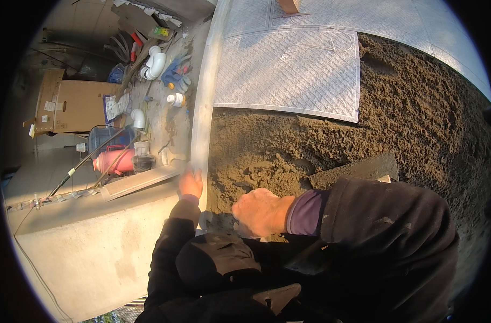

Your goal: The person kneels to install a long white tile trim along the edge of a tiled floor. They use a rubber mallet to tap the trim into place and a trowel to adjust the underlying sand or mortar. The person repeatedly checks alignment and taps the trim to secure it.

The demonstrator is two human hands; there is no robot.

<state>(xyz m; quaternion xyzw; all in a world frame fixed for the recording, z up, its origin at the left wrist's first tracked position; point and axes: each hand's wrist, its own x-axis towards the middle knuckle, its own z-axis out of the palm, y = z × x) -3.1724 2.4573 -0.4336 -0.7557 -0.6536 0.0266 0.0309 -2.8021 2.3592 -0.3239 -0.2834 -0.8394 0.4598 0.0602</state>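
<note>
My left hand (191, 184) rests with its fingers extended on the pale strip (203, 126) that edges the sand bed. Close to the strip's right side, my right hand (260, 211) is closed in a fist low over damp brown sandy mortar (277, 167); what it grips, if anything, is hidden by the hand. To the right of that hand a flat grey plate-like piece (358, 171) lies on the mortar, partly covered by my dark sleeve. Textured grey tiles (294, 70) lie beyond the loose mortar, with a cut edge facing it.
Left of the strip lie a pink jug (114, 161), a cardboard box (88, 106), white pipe elbows (154, 64), blue gloves (176, 72) and a white bottle (176, 99). A pale board (140, 183) rests by a concrete ledge (94, 237). An orange-brown block (289, 6) sits on the far tiles.
</note>
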